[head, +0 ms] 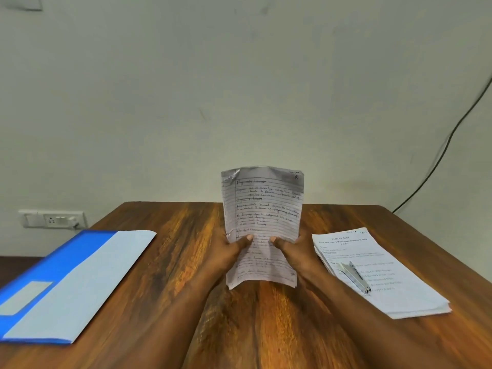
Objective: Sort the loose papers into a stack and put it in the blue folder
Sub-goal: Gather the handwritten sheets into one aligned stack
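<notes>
Both hands hold a bundle of lined, handwritten papers (262, 209) upright above the middle of the wooden table (170, 262). My left hand (229, 251) grips its left edge with the thumb on the front. My right hand (291, 251) grips the right edge the same way. The top left corner of the front sheet is crumpled. The blue folder (53, 265) lies shut at the table's left, with a pale sheet or flap (87, 283) covering most of its top.
A second stack of printed papers (386, 283) lies at the right of the table, with a metal stapler (355, 275) on top. A wall socket (53, 219) sits at the left of the wall and a dark cable (439, 161) hangs at the right.
</notes>
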Motion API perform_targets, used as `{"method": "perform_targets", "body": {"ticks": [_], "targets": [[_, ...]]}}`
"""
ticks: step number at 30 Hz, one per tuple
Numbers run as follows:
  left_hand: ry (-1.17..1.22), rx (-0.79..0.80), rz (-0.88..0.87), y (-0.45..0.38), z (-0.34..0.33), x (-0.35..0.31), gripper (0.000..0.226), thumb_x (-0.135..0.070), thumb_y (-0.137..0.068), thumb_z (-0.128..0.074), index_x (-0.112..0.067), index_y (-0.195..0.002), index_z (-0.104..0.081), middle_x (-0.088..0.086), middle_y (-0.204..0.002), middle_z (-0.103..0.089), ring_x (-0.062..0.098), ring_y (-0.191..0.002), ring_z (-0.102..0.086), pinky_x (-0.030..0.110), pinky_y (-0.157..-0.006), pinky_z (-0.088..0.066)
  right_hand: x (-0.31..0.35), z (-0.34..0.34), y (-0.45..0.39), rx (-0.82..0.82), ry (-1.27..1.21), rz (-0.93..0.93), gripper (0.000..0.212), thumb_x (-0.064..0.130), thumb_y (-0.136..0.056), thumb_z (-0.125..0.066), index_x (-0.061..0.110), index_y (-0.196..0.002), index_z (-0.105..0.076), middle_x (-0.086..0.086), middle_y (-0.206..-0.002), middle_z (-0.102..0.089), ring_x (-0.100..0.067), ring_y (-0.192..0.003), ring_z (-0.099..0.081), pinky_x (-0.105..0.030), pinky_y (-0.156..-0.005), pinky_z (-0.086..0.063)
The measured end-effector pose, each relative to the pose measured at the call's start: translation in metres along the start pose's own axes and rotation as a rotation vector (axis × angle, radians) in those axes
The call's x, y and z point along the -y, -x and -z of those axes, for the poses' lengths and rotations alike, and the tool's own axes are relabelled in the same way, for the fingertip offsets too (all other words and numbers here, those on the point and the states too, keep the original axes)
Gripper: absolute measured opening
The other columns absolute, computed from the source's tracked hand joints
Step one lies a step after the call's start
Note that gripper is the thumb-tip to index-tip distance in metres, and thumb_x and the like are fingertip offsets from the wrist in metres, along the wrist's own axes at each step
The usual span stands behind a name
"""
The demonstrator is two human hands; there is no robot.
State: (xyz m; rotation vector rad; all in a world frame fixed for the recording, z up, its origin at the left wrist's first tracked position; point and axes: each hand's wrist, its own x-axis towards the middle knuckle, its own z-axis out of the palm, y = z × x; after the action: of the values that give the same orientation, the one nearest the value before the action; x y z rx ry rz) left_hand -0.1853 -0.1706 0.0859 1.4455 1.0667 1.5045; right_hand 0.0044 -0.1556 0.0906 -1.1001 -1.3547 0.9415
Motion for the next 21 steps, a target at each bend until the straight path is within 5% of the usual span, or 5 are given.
{"method": "perform_targets", "body": {"ticks": [5,10,13,16,21], "targets": [[-0.037,0.048,0.074,-0.002,0.002,-0.003,0.020,-0.019,-0.094,-0.077,-0.015,-0.113,-0.073,0.004,-0.107,-0.081,0.025,-0.098,-0.079,0.052,-0.089,-0.063,0.011,0.002,0.003,0.050,0.062,-0.030,0.027,0.014,-0.092,-0.079,0.033,-0.099,-0.062,0.010,-0.099,-0.074,-0.016,-0.096,-0.075,-0.023,-0.069,-0.059],[0.161,0.142,0.207,0.006,0.000,-0.008,0.026,-0.004,-0.094,-0.074,-0.002,-0.119,-0.068,0.019,-0.117,-0.077,0.037,-0.107,-0.076,0.060,-0.096,-0.058,0.041,0.017,-0.006,-0.066,-0.013,0.082,0.013,0.027,-0.092,-0.080,0.025,-0.103,-0.073,0.010,-0.097,-0.078,-0.007,-0.083,-0.078,-0.018,-0.065,-0.059],[0.376,0.175,0.367,0.021,-0.011,-0.005,0.031,0.006,-0.094,-0.068,0.003,-0.124,-0.064,0.023,-0.120,-0.075,0.039,-0.109,-0.075,0.056,-0.093,-0.061,0.044,0.025,-0.010,-0.077,0.010,0.050,0.010,0.020,-0.096,-0.075,0.018,-0.106,-0.077,0.008,-0.095,-0.079,-0.009,-0.085,-0.078,-0.021,-0.066,-0.060],[0.292,0.196,0.497,0.030,-0.012,0.000,0.032,0.004,-0.092,-0.072,0.000,-0.124,-0.066,0.017,-0.115,-0.078,0.035,-0.107,-0.076,0.057,-0.096,-0.059,0.030,0.035,-0.013,0.022,0.066,-0.078,0.009,0.015,-0.097,-0.074,0.015,-0.105,-0.076,0.000,-0.099,-0.081,-0.016,-0.086,-0.079,-0.028,-0.071,-0.062],[-0.087,-0.131,0.261,0.016,0.009,-0.004,0.041,-0.002,-0.087,-0.080,-0.011,-0.124,-0.064,0.004,-0.112,-0.076,0.019,-0.097,-0.077,0.030,-0.070,-0.065,-0.008,0.045,-0.002,0.011,0.131,-0.188,0.007,0.015,-0.094,-0.077,0.017,-0.101,-0.076,-0.001,-0.102,-0.080,-0.017,-0.088,-0.078,-0.031,-0.073,-0.061]]}}
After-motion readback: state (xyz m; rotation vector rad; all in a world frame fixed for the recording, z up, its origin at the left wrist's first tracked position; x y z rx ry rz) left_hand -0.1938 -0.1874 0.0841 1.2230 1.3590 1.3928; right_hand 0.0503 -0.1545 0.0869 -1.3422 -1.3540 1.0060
